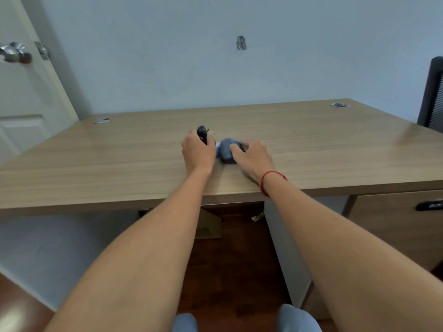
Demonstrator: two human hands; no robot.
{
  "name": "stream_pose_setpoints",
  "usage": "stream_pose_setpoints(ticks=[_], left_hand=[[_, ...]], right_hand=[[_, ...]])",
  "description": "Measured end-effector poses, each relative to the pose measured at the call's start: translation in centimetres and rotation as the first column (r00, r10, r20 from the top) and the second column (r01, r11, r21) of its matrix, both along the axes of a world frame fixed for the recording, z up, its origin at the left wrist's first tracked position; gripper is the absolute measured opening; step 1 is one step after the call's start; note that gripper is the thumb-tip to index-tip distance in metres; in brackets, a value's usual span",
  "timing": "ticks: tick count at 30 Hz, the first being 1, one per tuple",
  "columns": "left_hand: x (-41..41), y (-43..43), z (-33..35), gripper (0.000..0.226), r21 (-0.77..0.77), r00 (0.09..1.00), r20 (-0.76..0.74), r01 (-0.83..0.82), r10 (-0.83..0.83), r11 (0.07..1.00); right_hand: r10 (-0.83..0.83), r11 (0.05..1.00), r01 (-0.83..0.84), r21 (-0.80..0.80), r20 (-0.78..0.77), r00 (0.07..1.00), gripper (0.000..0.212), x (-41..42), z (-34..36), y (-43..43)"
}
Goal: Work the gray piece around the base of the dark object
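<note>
The small black rounded object with a slim dark stem [202, 132] is held upright above the wooden table [119, 159], near the table's middle. Only its domed top and part of the stem are visible; the rest is hidden by the left hand [197, 149], whose fingers curl round it. What kind of object it is cannot be told.

The grey-blue rounded object with a soft, matte surface [226, 150] lies on the table just to the right of the black one. A pale lilac part [218, 149] shows at its left edge. The right hand [251, 159] rests on its right side, fingers curled over it.
</note>
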State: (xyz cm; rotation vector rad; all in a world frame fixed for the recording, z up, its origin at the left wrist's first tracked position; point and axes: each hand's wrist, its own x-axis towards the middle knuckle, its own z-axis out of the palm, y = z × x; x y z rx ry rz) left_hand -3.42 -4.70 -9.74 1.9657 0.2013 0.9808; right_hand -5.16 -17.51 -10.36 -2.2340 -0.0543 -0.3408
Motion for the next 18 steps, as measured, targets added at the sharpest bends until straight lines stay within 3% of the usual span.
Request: stream_pose_setpoints(ticks=[4, 10, 15, 18], left_hand=[[-0.6, -0.6, 0.8, 0.027, -0.042, 0.976, 0.195, 0.110, -0.100, 0.993], [-0.5, -0.6, 0.2, 0.025, 0.036, 0.992, 0.121, 0.034, -0.039, 0.999], [-1.1, -0.8, 0.8, 0.027, 0.012, 0.974, 0.216, 0.064, -0.065, 0.998], [-1.2, -0.9, 0.4, 0.023, 0.086, 0.990, 0.138, 0.006, -0.017, 0.996]], right_hand=[[0.000, 0.997, 0.000, -0.075, 0.000, 1.000, 0.022, 0.3, 0.1, 0.1], [-0.002, 0.988, 0.005, -0.155, 0.019, 1.000, 0.032, 0.7, -0.1, 0.2], [0.001, 0.987, 0.001, -0.164, 0.014, 1.000, 0.034, 0.7, -0.1, 0.3], [-0.007, 0.986, 0.009, -0.164, 0.012, 1.000, 0.037, 0.7, 0.0, 0.3]])
